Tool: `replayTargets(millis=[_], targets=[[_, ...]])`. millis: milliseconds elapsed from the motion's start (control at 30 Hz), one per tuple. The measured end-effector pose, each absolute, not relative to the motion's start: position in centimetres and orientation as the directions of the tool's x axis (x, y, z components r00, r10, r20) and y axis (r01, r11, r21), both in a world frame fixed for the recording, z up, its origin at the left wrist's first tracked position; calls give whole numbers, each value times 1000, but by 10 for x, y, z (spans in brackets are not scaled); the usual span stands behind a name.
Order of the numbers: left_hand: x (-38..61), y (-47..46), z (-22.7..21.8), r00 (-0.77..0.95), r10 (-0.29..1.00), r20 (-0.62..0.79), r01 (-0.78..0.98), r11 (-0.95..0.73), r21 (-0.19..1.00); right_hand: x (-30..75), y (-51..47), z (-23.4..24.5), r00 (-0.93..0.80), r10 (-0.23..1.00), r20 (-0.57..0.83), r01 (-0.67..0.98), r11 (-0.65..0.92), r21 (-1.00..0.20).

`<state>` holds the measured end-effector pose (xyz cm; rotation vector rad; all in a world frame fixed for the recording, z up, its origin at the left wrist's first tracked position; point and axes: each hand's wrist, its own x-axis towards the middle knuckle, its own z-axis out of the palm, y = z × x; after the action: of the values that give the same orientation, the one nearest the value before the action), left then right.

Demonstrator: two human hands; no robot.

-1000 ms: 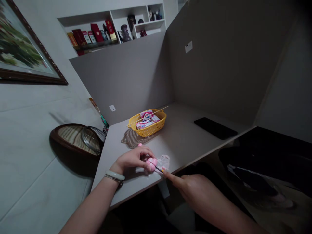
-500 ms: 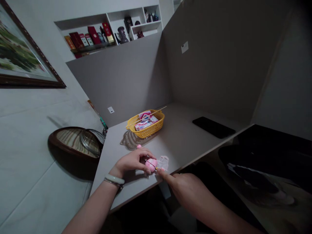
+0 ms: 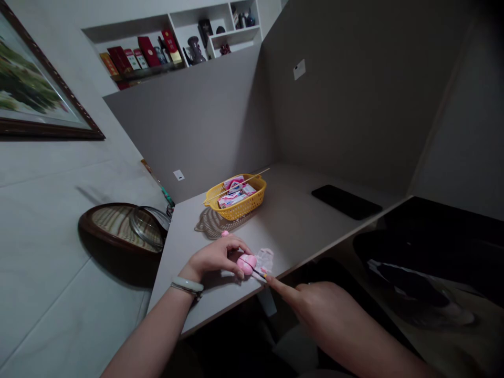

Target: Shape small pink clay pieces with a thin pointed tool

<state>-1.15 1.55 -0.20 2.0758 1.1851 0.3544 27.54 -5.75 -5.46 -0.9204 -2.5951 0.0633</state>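
Observation:
My left hand [image 3: 220, 257] steadies a rounded pink lump of soft clay [image 3: 247, 264] on the tabletop, with the thumb in front and the fingers behind. A dark groove runs across the top of the lump. My right hand [image 3: 315, 302] is closed on a thin dark-bladed knife [image 3: 258, 272], index finger stretched along it; a bit of yellow shows by the fingertip. The blade's far end meets the lump at the groove. The knife's handle is hidden under the hand. Crumpled clear wrapping [image 3: 265, 259] lies just right of the lump. Beyond my left hand sits a small pink piece [image 3: 224, 233].
A yellow basket [image 3: 240, 211] holding pink and white packets, with a thin stick [image 3: 236, 187] across its rim, stands farther back. A flat black object [image 3: 346, 202] lies at the right. Grey panels [image 3: 189, 126] enclose the table's back and right. A brown stool [image 3: 118, 241] is at the left.
My right hand has drawn back to the right with the knife, and more of the dark blade shows. My left hand stays on the pink clay. The view has shifted slightly.

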Motion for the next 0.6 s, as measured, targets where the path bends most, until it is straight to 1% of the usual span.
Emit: replayTargets(millis=[100,200,367,467,600], targets=[[-11,15,-3,519,848,-105,647,-310,697,278,-57,-55,-704,600,380,578,795,-185],[-10,15,-3,494,862,-114,649,-278,708,263,-51,-56,-651,616,443,609,773,-180],[-13,17,-3,513,854,-86,628,-305,716,243,-45,-56,-620,636,459,613,758,-223],[-18,19,-5,516,850,-101,636,-302,710,257,-46,-58,-648,604,464,589,784,-198],[-19,22,-7,521,844,-127,642,-289,710,280,-49,-60,-698,564,442,570,811,-133]])
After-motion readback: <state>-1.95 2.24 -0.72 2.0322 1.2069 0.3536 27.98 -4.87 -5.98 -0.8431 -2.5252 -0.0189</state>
